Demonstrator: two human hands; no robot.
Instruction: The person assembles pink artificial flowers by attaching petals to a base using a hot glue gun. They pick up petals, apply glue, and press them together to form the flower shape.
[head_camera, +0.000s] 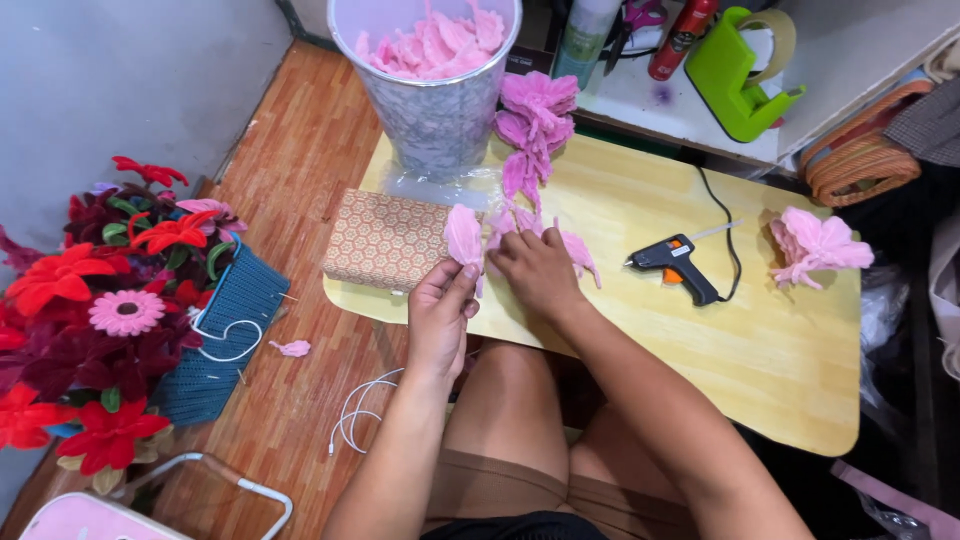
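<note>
Pink petals (464, 238) of thin crinkled material, paper or fabric, I cannot tell which, sit at the near left edge of my yellow desk (800, 380), right beside the patterned box (385, 240). My left hand (440, 318) is closed in a pinch, thumb and fingertips nipping the lower end of one upright petal. My right hand (538, 270) lies half curled over the loose pink pieces (580, 255) next to it, fingers pressing down on them; I cannot see whether it grips one or only pins them flat.

I judge this stuff to be almost weightless, soft and floppy, with nothing stiff inside. It creases easily and probably tears if I tug, so I take it at the narrow base where the material gathers, not at the frilled top. A light pinch should be enough; squeezing harder would only crush the ruffle. It does not look slippery, the crinkled surface gives my fingers grip.

A string of finished pink flowers (535, 125) runs up the desk toward the clear bin (430, 110), which holds more pink pieces. The glue gun (675, 265) rests well apart to the right, its cord trailing back, and another pink bloom (815, 245) lies near the far right edge. On the floor to my left stands a basket of red flowers (110, 310).
</note>
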